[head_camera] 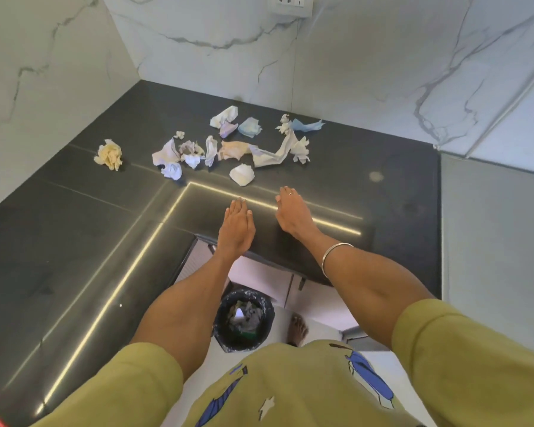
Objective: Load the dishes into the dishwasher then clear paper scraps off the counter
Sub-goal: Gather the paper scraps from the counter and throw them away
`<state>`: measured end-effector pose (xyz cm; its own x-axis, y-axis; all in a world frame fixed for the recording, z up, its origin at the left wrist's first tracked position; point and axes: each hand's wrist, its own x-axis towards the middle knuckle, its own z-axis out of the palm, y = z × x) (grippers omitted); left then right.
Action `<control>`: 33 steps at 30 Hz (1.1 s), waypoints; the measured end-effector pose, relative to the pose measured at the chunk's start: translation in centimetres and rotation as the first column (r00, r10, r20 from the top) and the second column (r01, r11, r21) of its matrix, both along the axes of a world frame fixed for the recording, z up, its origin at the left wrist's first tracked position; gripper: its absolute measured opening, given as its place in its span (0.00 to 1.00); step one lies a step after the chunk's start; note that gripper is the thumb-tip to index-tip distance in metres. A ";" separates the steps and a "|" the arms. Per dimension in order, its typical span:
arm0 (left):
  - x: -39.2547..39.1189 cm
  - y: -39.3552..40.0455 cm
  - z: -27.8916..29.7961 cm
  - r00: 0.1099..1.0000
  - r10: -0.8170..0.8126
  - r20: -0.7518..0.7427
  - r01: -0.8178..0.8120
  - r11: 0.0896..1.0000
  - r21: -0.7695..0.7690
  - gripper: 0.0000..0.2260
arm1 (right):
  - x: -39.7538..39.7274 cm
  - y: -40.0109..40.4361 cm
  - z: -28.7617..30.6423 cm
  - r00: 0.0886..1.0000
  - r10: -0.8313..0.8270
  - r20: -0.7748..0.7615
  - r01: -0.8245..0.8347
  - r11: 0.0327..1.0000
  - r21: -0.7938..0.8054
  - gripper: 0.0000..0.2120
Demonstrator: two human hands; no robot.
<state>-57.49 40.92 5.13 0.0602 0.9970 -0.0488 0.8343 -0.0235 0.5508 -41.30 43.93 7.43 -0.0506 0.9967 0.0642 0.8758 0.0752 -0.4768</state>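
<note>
1. A dark L-shaped surface (367, 155) is seen running into a corner of white marbled wall (367, 57).
2. A black-lined bin (244, 322), partly filled, is seen on the floor below the surface edge.
3. Crumpled paper scraps (228, 146) are scattered toward the back of the surface; a yellow wad (109, 155) lies apart at the left.
4. The left hand (236, 224) and right hand (292, 211) are held flat with straight fingers, empty, near the white scrap (242, 174).

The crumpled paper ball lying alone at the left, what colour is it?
Pale yellow paper ball, seen in the head view.
</note>
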 end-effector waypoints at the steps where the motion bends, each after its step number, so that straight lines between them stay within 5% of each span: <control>1: 0.4 1.1 0.2 1.000 0.006 0.000 -0.005 1.000 0.008 0.23 | 0.5 1.1 0.1 1.000 -0.009 -0.008 0.008 1.000 -0.011 0.11; 11: 6.6 9.5 2.0 0.995 -0.052 -0.082 0.060 0.993 0.104 0.23 | 6.6 8.0 1.5 0.986 -0.131 -0.104 0.122 0.989 -0.085 0.19; 18: 9.7 14.5 4.2 0.968 0.061 -0.245 0.014 0.957 0.291 0.12 | 8.6 10.8 1.8 0.975 -0.176 -0.139 0.166 0.983 -0.083 0.23; 26: 11.7 19.0 4.0 0.971 0.119 -0.209 -0.099 0.989 0.105 0.24 | 10.2 13.0 2.7 0.934 -0.280 -0.221 0.263 0.959 -0.103 0.23; 33: 12.1 20.0 2.1 0.964 0.264 0.008 -0.264 0.964 -0.030 0.19 | 10.1 15.7 3.7 0.928 -0.299 -0.223 0.250 0.942 -0.224 0.26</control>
